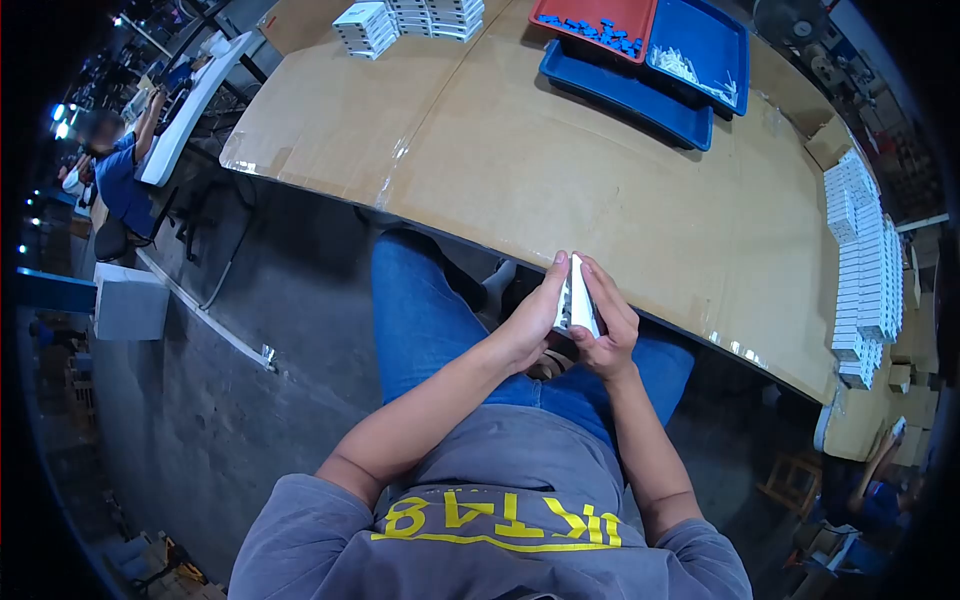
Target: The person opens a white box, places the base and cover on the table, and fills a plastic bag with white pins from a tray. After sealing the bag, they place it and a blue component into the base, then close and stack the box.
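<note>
A white box-shaped plastic piece (581, 303) with a grey, notched side is held between my two hands, over my lap at the table's near edge. My left hand (533, 322) is closed against its left side, with the thumb pointing up along it. On the other side, my right hand (612, 328) wraps round the piece, fingers along its right face and thumb at its lower end. The palms and fingers hide part of the piece, so its exact kind does not show.
The cardboard-covered table (560, 190) bears stacks of white pieces (368, 28), a red tray (640, 10) of blue parts, a blue tray (735, 50) of white parts and a blue front tray (625, 98). More white stacks (862, 270) stand right. A person (128, 175) sits left.
</note>
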The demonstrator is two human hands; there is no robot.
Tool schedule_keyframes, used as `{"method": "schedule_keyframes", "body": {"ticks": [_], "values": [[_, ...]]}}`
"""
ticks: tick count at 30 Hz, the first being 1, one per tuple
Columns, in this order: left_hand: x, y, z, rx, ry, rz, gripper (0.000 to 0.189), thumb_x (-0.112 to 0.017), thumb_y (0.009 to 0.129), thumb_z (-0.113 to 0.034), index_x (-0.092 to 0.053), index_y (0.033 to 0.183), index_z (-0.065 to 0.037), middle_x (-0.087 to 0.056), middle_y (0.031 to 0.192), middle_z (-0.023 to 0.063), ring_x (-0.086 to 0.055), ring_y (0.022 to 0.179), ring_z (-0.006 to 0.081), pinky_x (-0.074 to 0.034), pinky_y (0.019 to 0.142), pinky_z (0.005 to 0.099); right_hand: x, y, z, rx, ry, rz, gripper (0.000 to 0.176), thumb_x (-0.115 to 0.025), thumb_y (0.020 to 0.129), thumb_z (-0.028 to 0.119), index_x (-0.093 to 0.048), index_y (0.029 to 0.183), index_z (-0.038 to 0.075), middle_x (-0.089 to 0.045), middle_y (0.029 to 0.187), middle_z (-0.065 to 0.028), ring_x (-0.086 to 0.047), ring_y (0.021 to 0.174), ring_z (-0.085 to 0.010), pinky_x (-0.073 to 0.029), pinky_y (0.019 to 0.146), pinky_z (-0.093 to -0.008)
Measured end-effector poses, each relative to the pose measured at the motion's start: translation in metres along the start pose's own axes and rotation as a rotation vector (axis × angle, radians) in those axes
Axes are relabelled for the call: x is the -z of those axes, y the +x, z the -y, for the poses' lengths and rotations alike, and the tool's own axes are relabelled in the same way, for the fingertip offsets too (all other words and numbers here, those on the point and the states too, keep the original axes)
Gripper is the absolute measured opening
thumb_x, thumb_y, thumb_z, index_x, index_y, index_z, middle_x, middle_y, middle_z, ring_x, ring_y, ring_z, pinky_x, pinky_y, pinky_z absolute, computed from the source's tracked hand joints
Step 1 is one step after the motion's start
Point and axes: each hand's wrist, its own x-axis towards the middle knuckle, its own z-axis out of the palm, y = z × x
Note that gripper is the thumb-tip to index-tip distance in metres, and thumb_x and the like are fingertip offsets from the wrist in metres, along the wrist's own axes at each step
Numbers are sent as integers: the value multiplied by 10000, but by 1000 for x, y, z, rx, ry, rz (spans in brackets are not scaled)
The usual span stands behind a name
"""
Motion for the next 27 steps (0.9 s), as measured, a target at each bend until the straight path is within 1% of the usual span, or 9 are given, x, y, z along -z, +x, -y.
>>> {"method": "schedule_keyframes", "body": {"ticks": [9,12,13,16,19,22,25,26,27], "values": [[-7,-3,-15,43,-115,27,563,-363,1094,-613,-615,1243,-133,-721,1083,27,-719,981,147,-599,855,349,-8,-1,6,-293,359,-173,774,-600,1034,527,-522,1431,-132,-591,1439,-269,-598,1328,-347,-436,1148,-430],[3,5,-10,39,-149,34,613,-340,1098,-605,-598,1264,-74,-726,1152,100,-742,1011,221,-615,876,384,-11,1,3,-365,497,-324,780,-497,1067,552,-487,1450,-127,-588,1437,-267,-606,1313,-354,-454,1138,-447],[5,4,-11,34,-165,43,635,-329,1100,-604,-586,1280,-53,-722,1164,127,-743,1021,252,-617,880,396,-3,11,2,-557,707,-481,812,-401,1076,594,-475,1447,-125,-588,1424,-281,-616,1288,-383,-476,1114,-484],[7,1,-16,30,-179,48,723,-286,1101,-607,-520,1378,18,-700,1199,215,-738,1043,359,-607,937,445,11,28,3,-506,699,-493,862,-333,1046,685,-399,1544,-15,-548,1454,-273,-574,1320,-389,-455,1126,-527],[2,5,-11,17,-237,33,715,-288,1104,-589,-496,1417,19,-683,1253,213,-724,1093,359,-592,968,452,13,40,11,-551,719,-471,840,-351,1045,687,-371,1578,37,-535,1452,-245,-559,1328,-372,-459,1122,-542],[8,8,-18,-80,-216,151,644,-322,1106,-542,-479,1460,-28,-656,1306,164,-686,1175,301,-557,1008,426,24,36,-10,-502,785,-490,629,-544,1068,494,-459,1491,37,-532,1427,-218,-598,1264,-344,-494,1091,-507],[9,23,-26,-369,-72,-17,558,-358,1097,-478,-475,1477,-87,-639,1307,103,-636,1224,239,-523,1022,388,40,38,-36,-492,427,-467,442,-681,1035,223,-509,1391,27,-505,1456,-189,-607,1249,-322,-526,1046,-455],[16,31,-30,-452,-27,-9,505,-388,1084,-404,-470,1482,-105,-594,1340,89,-615,1214,219,-492,1029,353,45,40,-44,-436,256,-473,276,-722,965,12,-583,1204,4,-572,1391,-176,-626,1213,-291,-557,976,-407],[29,44,-27,-571,122,-49,487,-397,1078,-351,-454,1477,-79,-583,1353,103,-604,1228,233,-478,1048,366,49,42,-48,-394,122,-400,246,-723,949,-3,-597,1160,0,-597,1358,-176,-636,1196,-285,-554,973,-400]]}}
